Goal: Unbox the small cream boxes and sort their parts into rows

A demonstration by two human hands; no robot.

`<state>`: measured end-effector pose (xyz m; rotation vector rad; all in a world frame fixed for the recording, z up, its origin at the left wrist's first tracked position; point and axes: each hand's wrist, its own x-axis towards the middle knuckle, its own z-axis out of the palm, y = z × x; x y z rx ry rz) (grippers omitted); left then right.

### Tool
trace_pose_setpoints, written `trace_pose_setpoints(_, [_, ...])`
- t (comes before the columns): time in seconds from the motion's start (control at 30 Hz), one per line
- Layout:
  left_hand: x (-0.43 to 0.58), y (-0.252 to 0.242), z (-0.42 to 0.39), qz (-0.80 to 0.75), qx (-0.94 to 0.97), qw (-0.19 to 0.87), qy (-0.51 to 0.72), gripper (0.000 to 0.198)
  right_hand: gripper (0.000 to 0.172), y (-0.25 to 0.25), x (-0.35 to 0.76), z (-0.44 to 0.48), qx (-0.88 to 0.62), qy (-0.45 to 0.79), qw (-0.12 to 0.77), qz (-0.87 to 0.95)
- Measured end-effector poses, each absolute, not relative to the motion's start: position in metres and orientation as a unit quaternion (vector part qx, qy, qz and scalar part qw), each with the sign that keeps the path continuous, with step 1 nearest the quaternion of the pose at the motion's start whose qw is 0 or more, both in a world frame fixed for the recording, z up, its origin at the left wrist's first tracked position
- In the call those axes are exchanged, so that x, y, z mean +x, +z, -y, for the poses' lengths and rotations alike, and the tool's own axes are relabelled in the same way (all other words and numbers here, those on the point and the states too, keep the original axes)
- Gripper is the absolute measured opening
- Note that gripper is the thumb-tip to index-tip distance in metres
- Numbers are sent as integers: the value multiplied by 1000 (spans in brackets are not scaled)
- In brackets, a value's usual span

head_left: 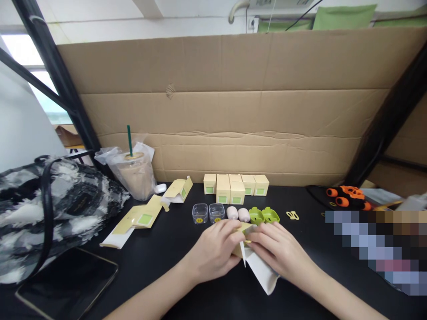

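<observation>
Both of my hands are on a small yellow carton (262,271), which is partly unfolded with its white inside showing. My left hand (218,246) pinches its left side, and my right hand (278,249) grips the right side near a flap. My fingers cover much of the carton. Just beyond them stand two clear plastic cups (200,213) with yellow stickers, two pale pink rounded pieces (238,214) and two green flower-shaped pieces (263,215). A pale yellow flat piece (292,215) lies to the right of these.
Several closed yellow boxes (236,189) stand near the cardboard wall (233,111). Unfolded cartons (140,220) lie at left, by a bagged iced drink (136,175). A dark tablet (66,284) and a shaggy bag (80,200) are nearer left. An orange toy (348,195) sits right.
</observation>
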<state>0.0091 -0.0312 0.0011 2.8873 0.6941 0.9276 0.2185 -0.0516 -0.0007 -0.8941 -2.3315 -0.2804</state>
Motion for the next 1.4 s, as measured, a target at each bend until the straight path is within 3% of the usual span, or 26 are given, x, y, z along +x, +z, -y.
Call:
trace_pose_setpoints(0.1, [8,4,30,-236,921,21,309,39,12,5,220,56,-331,-76,352,872])
trace_pose_setpoints(0.27, [3,9,26,-223,919,-52,320,20,12,8,226,58,-300,-34,357,884])
trace_pose_setpoints(0.4, [2,10,21,-191,906,-105,364,25,21,2,227,56,-263,7,399,878])
trace_pose_setpoints(0.57, [-1,11,20,-205,899,-52,384,48,10,4,226,59,-321,122,580,739])
trace_pose_setpoints(0.67, [-2,13,20,-277,855,53,435,56,8,14,235,57,-385,119,635,660])
trace_pose_setpoints(0.73, [-1,16,19,-350,778,176,490,58,10,20,242,55,-414,103,599,678])
trace_pose_setpoints(0.83, [3,22,17,-368,627,407,553,62,13,21,245,52,-421,106,436,789])
trace_pose_setpoints(0.97, [8,28,20,-312,496,624,518,54,15,14,235,51,-407,103,248,873])
trace_pose_setpoints(1.1, [10,29,27,-264,458,693,491,52,12,11,231,52,-400,23,254,880])
trace_pose_setpoints(1.23, [14,28,35,-252,444,723,466,52,39,12,231,54,-334,-150,344,865])
trace_pose_setpoints(1.4, [21,23,41,-280,442,726,446,42,33,13,227,54,-224,-306,324,867])
